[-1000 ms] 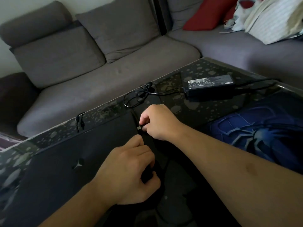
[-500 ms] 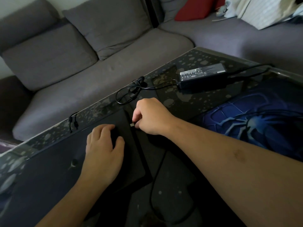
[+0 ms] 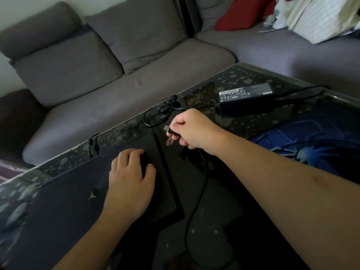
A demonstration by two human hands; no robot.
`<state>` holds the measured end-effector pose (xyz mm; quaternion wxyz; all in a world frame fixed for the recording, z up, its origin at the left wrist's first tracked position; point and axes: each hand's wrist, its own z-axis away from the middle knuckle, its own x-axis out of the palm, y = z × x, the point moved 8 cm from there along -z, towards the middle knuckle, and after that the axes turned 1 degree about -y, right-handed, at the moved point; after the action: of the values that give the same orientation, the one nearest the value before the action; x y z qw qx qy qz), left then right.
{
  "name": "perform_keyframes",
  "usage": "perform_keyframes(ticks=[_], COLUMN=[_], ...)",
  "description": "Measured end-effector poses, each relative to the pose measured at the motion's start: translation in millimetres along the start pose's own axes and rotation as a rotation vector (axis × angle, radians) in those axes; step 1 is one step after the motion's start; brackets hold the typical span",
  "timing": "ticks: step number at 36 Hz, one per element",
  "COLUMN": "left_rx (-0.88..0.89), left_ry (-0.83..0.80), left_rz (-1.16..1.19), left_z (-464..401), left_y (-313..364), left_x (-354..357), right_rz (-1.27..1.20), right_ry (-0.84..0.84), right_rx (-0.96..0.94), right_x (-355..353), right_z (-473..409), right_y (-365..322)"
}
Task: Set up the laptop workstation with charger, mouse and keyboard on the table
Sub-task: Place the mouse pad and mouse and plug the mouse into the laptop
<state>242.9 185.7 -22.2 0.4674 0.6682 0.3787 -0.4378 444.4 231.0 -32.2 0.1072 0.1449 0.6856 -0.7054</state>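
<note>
While the right fingers: curl around a small dark plug, pinching it between thumb and forefinger, its metal tip pointing left and lifted clear of the tabletop.
Right hand: hovers above the far right corner of the closed laptop, near the coiled cable.
Plug: a USB-style connector with a silver end; its dark cord drops from under the hand and runs toward the camera across the table.
Left fingers: straight and relaxed, slightly spread, lying flat on the lid and gripping nothing.
Left hand: rests palm down on the right part of the laptop lid.
Laptop: closed, black, lying flat on the table at the lower left, a small pale logo on the lid just left of the left hand.
Charger brick: black, label side up, lying on the table's far side, well apart from both hands; one thin cable leaves its left end and loops in a loose coil near the table's edge, and thicker cords leave its right end.
Small black cable ends: lying at the table's far edge, beyond the laptop.
Mouse mat: blue with a spider pattern, flat on the right of the table.
Table: dark glossy top with pale speckles.
Sofa: grey, wrapping around behind the table, with a red cushion and pale fabric at the upper right.
</note>
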Motion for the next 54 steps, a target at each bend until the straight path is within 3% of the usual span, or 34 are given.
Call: perform_keyframes(ticks=[2,5,13,17,28,38,42,45,49,54], left_rx=[0.001,-0.003,-0.003,-0.005,-0.004,0.002,0.006,0.005,0.006,0.004], left_ry=[0.001,0.001,0.004,0.008,0.014,0.023,0.033,0.03,0.027,0.031], left_rz=[0.0,0.001,0.011,-0.003,-0.011,-0.018,-0.023,-0.032,-0.037,-0.042], left_z=[0,1,1,0,1,1,1,0,0,1], left_y=[0,0,0,1,2,1,1,1,1,2], left_x=[0,-1,-1,-1,-1,0,0,0,1,1], right_rz=[-0.12,-0.105,0.432,0.572,0.397,0.402,0.406,0.589,0.728,0.499], right_ry=[-0.053,-0.075,0.18,0.089,0.02,0.09,-0.041,-0.122,-0.041,0.064], right_rx=[0.059,0.081,-0.127,-0.147,-0.118,-0.092,-0.126,-0.215,-0.291,-0.191], right_x=[0,0,-17,3,28,30,28,32,32,33], right_z=[2,1,5,8,2,1,6,13,17,12], right_y=[7,9,-12,-11,-5,-4,-7,-16,-25,-13])
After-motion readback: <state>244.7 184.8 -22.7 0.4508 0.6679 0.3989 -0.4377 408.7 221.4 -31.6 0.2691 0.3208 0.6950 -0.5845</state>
